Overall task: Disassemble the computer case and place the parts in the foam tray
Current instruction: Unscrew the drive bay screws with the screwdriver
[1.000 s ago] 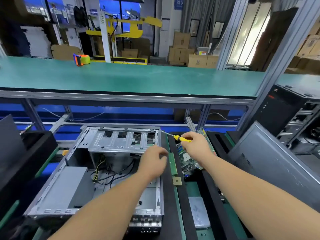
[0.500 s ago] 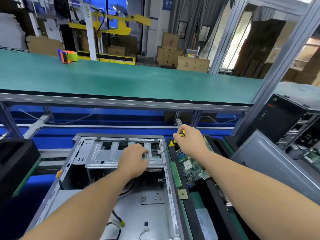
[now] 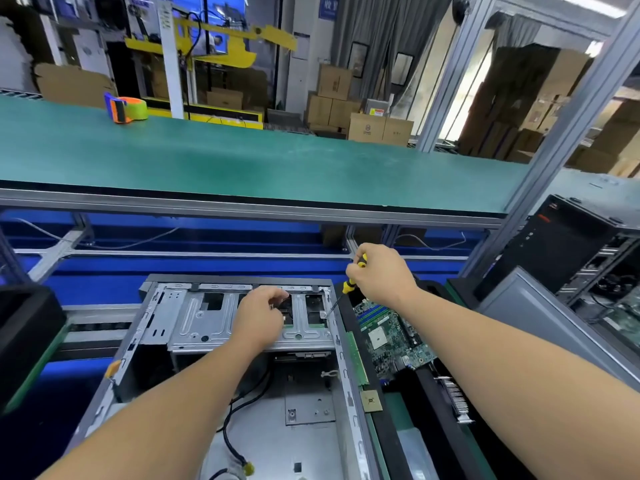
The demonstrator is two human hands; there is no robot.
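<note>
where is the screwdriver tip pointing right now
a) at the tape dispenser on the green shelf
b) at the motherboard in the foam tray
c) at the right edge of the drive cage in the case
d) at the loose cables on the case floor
c: the right hand grips the yellow-handled screwdriver, its shaft slanting down-left to the right edge of the drive cage.

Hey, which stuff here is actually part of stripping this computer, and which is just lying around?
Part of the job:
computer case
drive cage
screwdriver gripped by the right hand
motherboard in the foam tray

Lying about:
tape dispenser
cardboard boxes
</note>
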